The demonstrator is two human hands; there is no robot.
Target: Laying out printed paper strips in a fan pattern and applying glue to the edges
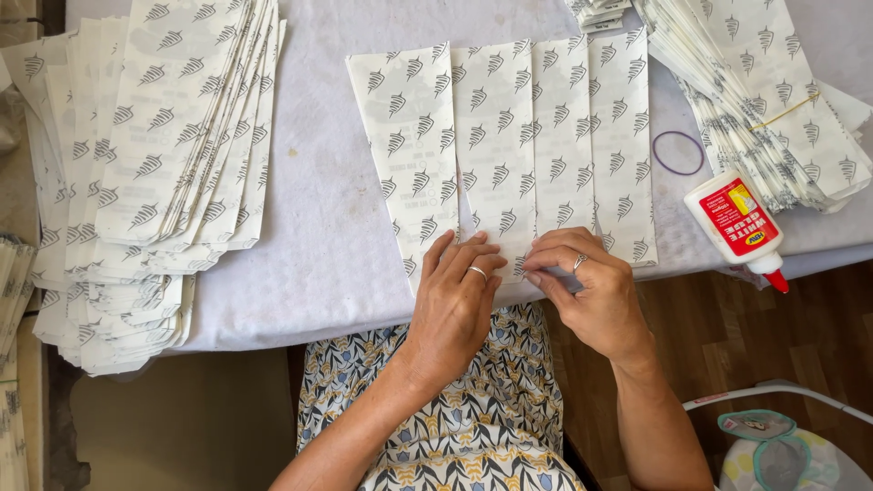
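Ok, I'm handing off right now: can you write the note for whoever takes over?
Left hand: flat on the near ends of the overlapped paper bags, pressing them down.
Right hand: fingertips pinching the near edge of one bag in that row.
Bags lie fanned in a row on the white table cover.
Glue bottle lies on its side to the right, cap on, untouched; a rubber band lies beside it.
Large stack of bags on the left, a banded bundle upper right.
Whether the edges are glued cannot be told.
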